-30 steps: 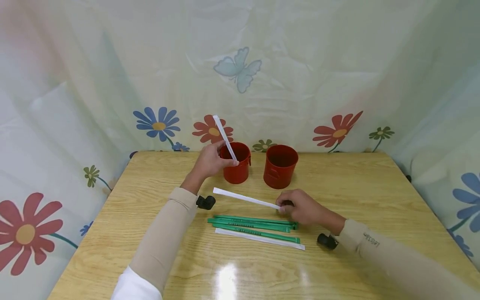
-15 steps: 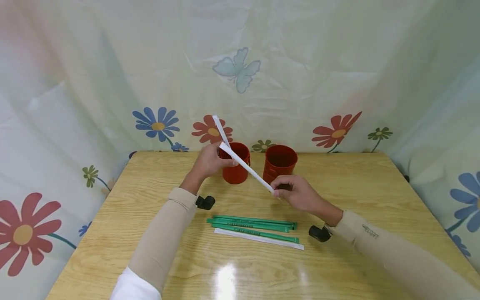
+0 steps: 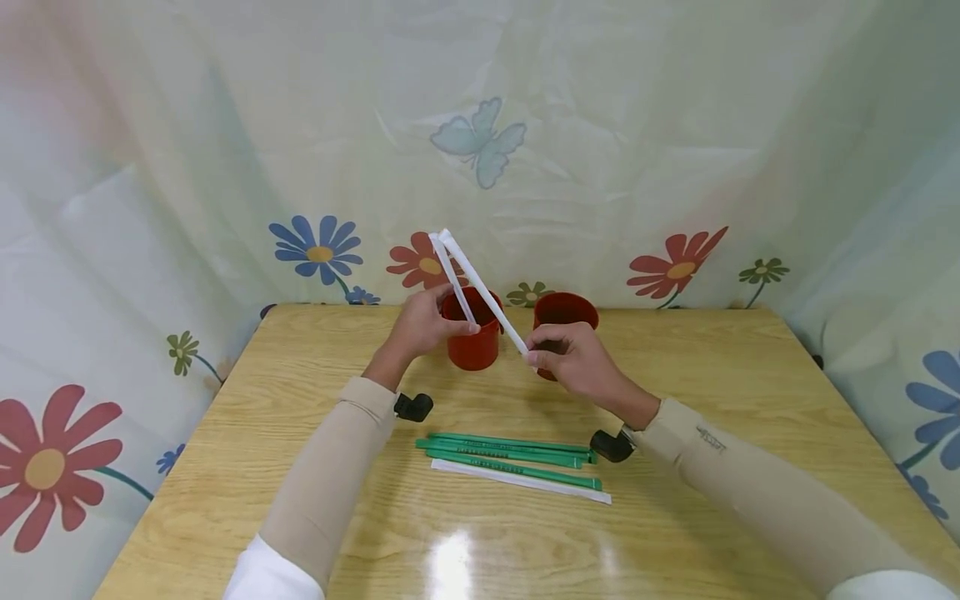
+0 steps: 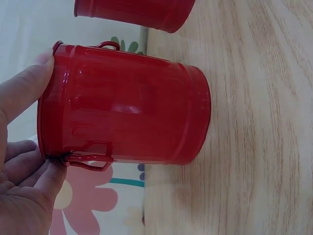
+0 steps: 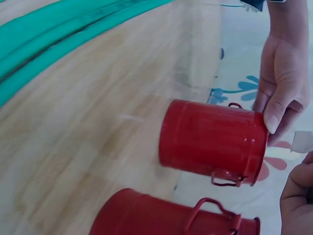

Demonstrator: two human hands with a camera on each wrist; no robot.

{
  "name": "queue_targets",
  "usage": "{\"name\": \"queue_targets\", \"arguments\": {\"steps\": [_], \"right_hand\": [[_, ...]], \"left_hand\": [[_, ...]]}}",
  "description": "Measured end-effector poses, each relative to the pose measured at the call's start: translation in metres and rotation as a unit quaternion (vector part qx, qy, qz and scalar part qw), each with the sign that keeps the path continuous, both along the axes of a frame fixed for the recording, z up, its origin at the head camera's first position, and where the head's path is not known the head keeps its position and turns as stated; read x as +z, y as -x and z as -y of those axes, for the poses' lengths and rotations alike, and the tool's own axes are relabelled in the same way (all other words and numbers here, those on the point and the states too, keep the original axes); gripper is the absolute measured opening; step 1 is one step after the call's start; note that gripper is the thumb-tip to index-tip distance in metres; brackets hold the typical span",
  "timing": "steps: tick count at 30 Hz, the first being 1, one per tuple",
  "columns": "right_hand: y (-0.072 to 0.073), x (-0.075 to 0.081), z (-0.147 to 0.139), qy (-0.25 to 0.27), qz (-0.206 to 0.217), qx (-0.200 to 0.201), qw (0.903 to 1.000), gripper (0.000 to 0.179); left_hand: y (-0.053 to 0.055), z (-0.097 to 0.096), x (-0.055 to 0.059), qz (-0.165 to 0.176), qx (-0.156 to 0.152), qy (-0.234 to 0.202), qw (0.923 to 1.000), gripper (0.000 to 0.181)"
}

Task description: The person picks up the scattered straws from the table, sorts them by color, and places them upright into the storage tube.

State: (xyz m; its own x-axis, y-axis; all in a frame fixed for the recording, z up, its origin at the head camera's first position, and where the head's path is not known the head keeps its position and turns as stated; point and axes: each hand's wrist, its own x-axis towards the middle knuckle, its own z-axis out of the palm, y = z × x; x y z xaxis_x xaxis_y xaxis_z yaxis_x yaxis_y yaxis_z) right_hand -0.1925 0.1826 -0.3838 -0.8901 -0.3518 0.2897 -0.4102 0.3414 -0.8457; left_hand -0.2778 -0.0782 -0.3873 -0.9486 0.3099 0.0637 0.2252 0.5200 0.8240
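Note:
My left hand (image 3: 422,327) grips the rim of a small red metal bucket (image 3: 474,352), which stands upright on the table. In the left wrist view the thumb (image 4: 29,83) lies at one side of the rim, with fingers near a side handle (image 4: 90,161). A white paper-wrapped straw (image 3: 454,279) leans up out of this bucket. My right hand (image 3: 576,360) pinches the lower end of another white paper-wrapped straw (image 3: 486,293). That straw slants up and left, overlapping the bucket's mouth in the head view. Behind the right hand stands a second red bucket (image 3: 566,310), partly hidden.
Several green-wrapped straws (image 3: 502,449) with dark printing lie side by side on the wooden table (image 3: 360,533). One white-wrapped straw (image 3: 525,482) lies along their near side. A floral curtain (image 3: 600,167) hangs behind the table's far edge.
My right hand has lifted its white straw from just above the green ones, up and left towards the left bucket, tilting it steeper. The left hand has stayed on the rim.

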Motion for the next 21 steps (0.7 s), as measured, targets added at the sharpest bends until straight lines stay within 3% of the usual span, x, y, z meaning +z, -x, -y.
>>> {"name": "queue_targets", "arguments": {"steps": [13,21], "right_hand": [[0.029,0.012,0.032,0.013,-0.029,-0.033,0.999,0.008],[0.056,0.013,0.05,0.029,-0.025,-0.08,0.9961,0.01]], "left_hand": [[0.001,-0.001,-0.001,-0.006,0.001,0.0,1.0,0.065],[0.004,-0.001,-0.003,-0.009,-0.01,-0.008,0.9999,0.065]]}}
